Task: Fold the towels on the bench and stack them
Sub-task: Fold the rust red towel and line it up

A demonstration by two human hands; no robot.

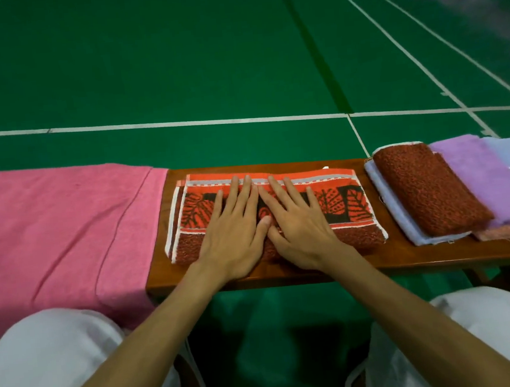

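White-trousered knees (45, 350) are sitting nearest, with bare forearms reaching forward between them. The left hand (236, 238) and right hand (300, 229) are lying flat side by side, fingers straight and slightly spread, thumbs meeting. They are pressing down on the folded orange leaf-print towel (341, 204), which is lying directly under both palms on the wooden bench (285, 271). Left of the left hand, a pink towel (59, 229) is draping over the bench. Right of the right hand, a pile of folded towels (426, 190) is resting. Beyond the hands, the green court floor (174, 61) is stretching away.
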